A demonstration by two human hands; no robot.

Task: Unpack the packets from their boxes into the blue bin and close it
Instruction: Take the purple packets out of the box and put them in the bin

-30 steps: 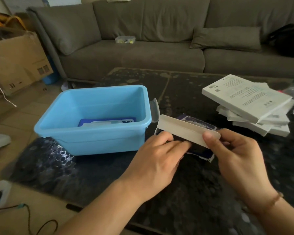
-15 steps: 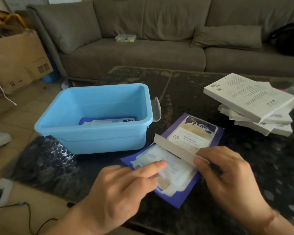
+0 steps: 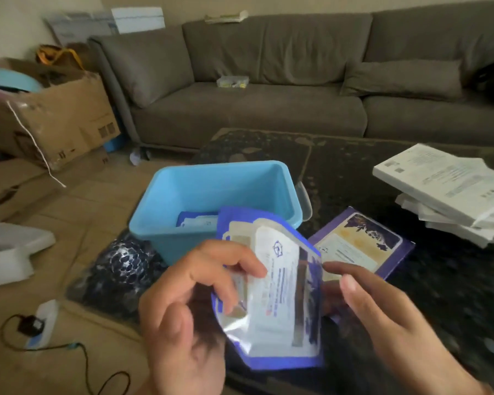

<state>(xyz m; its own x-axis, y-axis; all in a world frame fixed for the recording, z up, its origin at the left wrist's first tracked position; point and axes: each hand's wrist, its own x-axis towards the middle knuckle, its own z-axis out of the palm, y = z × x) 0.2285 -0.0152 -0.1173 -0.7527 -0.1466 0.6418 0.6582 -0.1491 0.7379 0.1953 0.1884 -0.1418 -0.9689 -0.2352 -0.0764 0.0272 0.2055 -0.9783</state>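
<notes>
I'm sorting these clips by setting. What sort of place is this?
Most likely a home living room: a long grey sofa with a cushion stands behind a dark low table, and opened cardboard boxes sit on the tiled floor beside it.

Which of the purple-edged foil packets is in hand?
The front purple-edged foil packet, lifted and gripped by the left hand. Another lies inside the blue plastic bin; a third purple packet lies flat on the table.

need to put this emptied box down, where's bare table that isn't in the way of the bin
Bare dark table lies behind the purple box, between the blue bin and the stack of white boxes. The near edge is crowded by both hands and the packets.
</notes>
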